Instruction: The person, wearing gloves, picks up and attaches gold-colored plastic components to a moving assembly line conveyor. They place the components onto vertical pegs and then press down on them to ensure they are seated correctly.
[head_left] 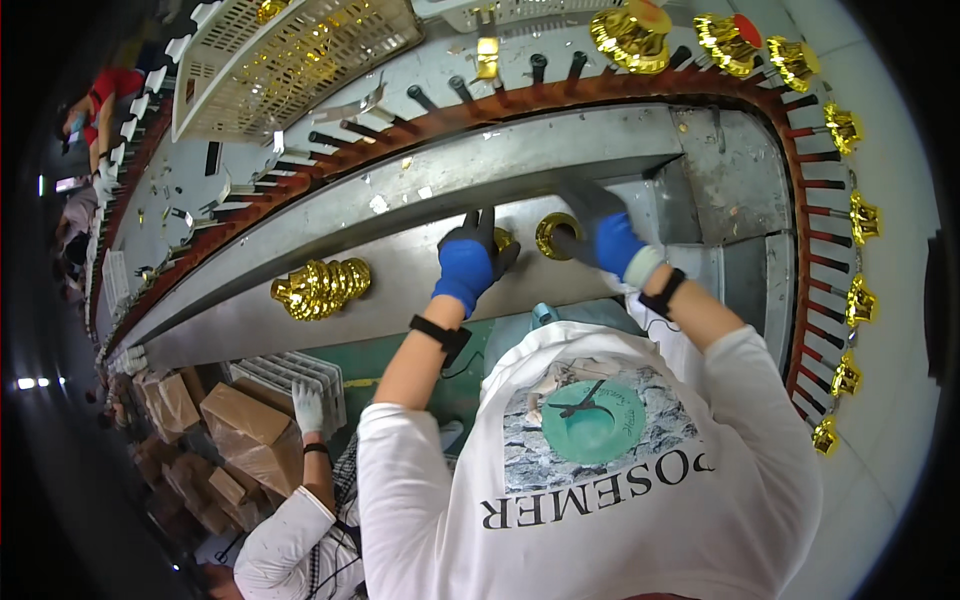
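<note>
My left hand (470, 258), in a blue and black glove, rests on the metal bench (420, 290). Its thumb and fingers are round a small shiny gold piece (503, 240), mostly hidden by the glove. Just to the right, a round gold cup-like piece (556, 236) stands with its dark opening upward. My right hand (603, 228), gloved alike, is at that piece's right side; its fingers are smeared by motion, so their grip is unclear. Farther left on the bench lies a stack of ribbed gold pieces (322, 289), nested together on their side.
A curved brown conveyor track (620, 88) with black upright pegs runs behind and right of the bench. Flared gold pieces (735, 45) sit on several pegs. Plastic crates (300, 70) stand at the back left. Another person's gloved hand (307, 408) is near wrapped cardboard boxes (245, 415).
</note>
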